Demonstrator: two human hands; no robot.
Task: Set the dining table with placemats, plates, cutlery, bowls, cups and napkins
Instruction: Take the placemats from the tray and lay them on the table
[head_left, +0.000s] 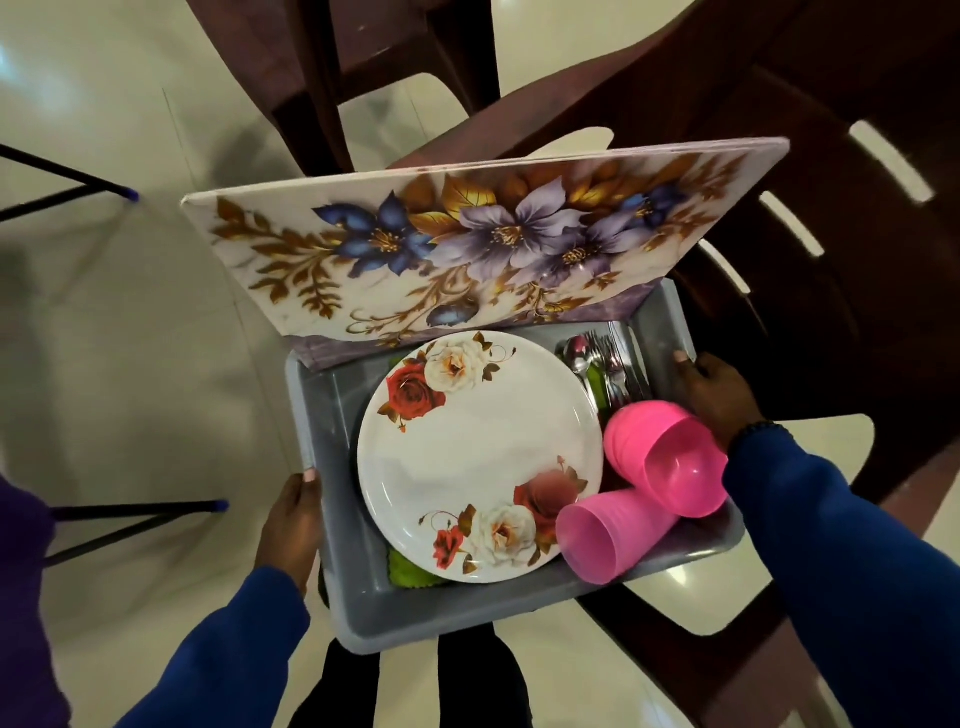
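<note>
Floor: shiny pale tiles (130, 322) lie under everything, with dark brown chairs (779, 130) past the far side of the tub
Tub: a grey plastic tub (467, 613) is carried in the air, in front of the person's body
Left hand: the left hand (288, 525) grips the tub's left rim, thumb on top and fingers under
Right hand: the right hand (719, 389) grips the tub's right rim, fingers curled over the edge
Placemats: flowery placemats (467, 244) stand tilted at the tub's far end, leaning on its rim
Plates: a white plate (480, 457) with roses lies in the middle of the tub
Cups and bowls: pink cups (605, 535) and pink bowls (670, 457) lie tipped over at the tub's right side, touching the plate
Cutlery: shiny cutlery (605, 364) lies in the tub's far right corner
Napkins: green napkins (410, 571) peek out under the plate
</note>
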